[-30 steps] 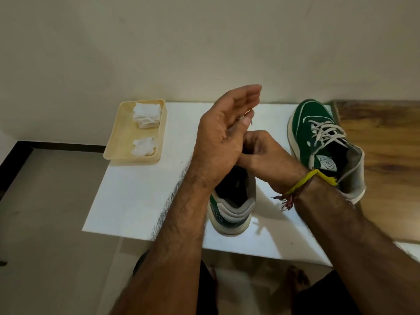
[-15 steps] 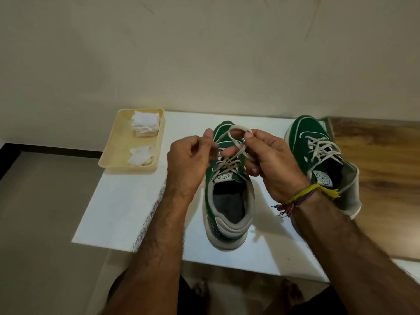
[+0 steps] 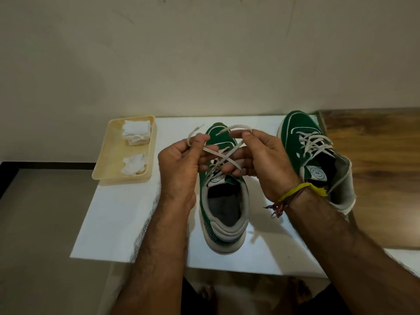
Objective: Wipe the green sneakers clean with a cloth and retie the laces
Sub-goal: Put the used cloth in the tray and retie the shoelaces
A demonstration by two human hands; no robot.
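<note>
A green sneaker (image 3: pixel 223 214) with a grey collar stands in the middle of the white board (image 3: pixel 127 214), heel towards me. Above its tongue the two off-white lace ends (image 3: pixel 219 156) cross each other. My left hand (image 3: pixel 181 164) pinches one lace end, whose tip sticks up to the left. My right hand (image 3: pixel 266 158) pinches the other, which arches over the toe. A second green sneaker (image 3: pixel 304 135) stands to the right, laces loosely crossed, partly behind my right wrist.
A cream tray (image 3: pixel 109 164) at the board's back left holds a folded white cloth (image 3: pixel 136 131) and a crumpled one (image 3: pixel 134 164). A wooden surface (image 3: pixel 375 160) lies to the right, a wall behind, grey floor to the left.
My hands have come down from over the sneaker and moved slightly apart. The lace that looped over the toe is now crossed, one end in each hand.
</note>
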